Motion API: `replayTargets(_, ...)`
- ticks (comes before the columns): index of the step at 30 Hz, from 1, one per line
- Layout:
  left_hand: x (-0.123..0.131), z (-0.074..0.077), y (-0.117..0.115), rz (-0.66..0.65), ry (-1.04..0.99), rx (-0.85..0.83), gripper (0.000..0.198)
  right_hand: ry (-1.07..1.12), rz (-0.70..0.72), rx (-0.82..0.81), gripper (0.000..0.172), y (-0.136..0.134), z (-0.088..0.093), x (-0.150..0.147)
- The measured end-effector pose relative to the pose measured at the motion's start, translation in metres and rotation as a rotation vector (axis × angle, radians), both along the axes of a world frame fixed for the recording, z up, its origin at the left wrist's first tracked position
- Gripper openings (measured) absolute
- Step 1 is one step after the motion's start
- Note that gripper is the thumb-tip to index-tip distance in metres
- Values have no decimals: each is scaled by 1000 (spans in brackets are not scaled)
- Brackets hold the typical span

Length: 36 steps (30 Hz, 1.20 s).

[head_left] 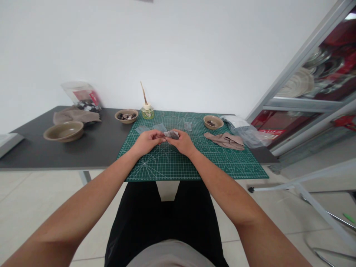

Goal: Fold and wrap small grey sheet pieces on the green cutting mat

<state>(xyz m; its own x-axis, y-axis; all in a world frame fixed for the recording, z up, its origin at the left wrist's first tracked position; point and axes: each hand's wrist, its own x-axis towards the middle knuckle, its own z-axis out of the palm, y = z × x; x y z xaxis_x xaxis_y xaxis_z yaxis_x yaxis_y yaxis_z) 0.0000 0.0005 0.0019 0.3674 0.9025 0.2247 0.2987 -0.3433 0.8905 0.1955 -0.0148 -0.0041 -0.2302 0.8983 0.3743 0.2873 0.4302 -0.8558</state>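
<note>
Both hands (164, 141) pinch a small, seemingly clear pouch (171, 134).

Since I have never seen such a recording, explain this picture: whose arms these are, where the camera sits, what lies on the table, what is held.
No machine here: these are a person's two bare arms, filmed by a camera worn on the head, looking down. The left hand and right hand pinch a small clear bag with something dark inside, over a green cutting mat on a dark table. Also there: an empty tan bowl, a bowl of dark pieces, a glass jar with a stick and a beige cloth.
</note>
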Motion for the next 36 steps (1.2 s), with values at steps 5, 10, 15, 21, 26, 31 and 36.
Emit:
replayTargets(5, -1, -2, 2, 8, 2, 12, 31, -30, 7, 20, 23, 3, -2, 0)
replayTargets(10, -2, -2, 3, 19, 13, 11, 32, -19, 7, 22, 24, 3, -2, 1)
replayTargets(15, -1, -1, 2, 20, 13, 1, 31, -41, -18, 33, 22, 1, 0, 1)
replayTargets(21, 0, 1, 0, 24, -17, -6, 35, -4, -56, 43, 20, 1, 0, 0)
replayTargets(26, -1, 0, 1, 47, -7, 16, 35, -60, -56, 66, 20, 1, 0, 0)
replayTargets(31, -1, -1, 1, 38, 15, 4, 32, -68, -16, 56, 20, 2, -1, 0)
replayTargets(36, -2, -2, 1, 23, 27, -18, 32, -48, -8, 9, 23, 1, 0, 2)
